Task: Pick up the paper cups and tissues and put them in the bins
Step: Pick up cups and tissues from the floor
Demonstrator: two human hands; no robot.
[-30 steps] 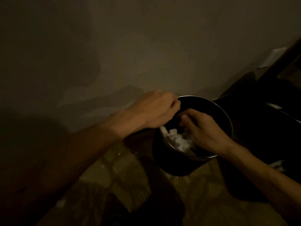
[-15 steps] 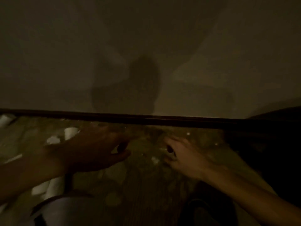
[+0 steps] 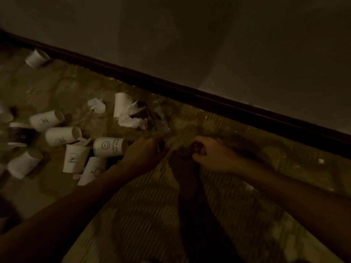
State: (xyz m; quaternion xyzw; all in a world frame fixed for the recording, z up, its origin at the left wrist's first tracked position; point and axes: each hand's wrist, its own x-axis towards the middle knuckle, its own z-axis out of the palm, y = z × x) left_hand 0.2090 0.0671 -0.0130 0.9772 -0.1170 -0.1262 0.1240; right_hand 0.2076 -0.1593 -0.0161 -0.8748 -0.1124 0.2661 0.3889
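Several white paper cups lie tipped over on the patterned carpet at the left; one with a smiley face [image 3: 109, 147] lies just left of my left hand [image 3: 144, 154]. Another cup [image 3: 121, 105] lies farther back beside a crumpled white tissue [image 3: 133, 120], and a smaller tissue [image 3: 97, 105] sits to its left. My left hand hovers low with loosely curled fingers and holds nothing. My right hand [image 3: 210, 154] is beside it, fingers curled in, with nothing visible in it. No bin is in view.
A dark baseboard [image 3: 190, 93] runs diagonally under a plain wall behind the litter. One lone cup [image 3: 37, 58] lies against it at the far left, and a dark cup [image 3: 19, 135] lies among the white ones. The light is very dim.
A second ago both hands were over the black bin with tissues in it. The view has swung left to the littered floor, and both hands have come down near the cups.
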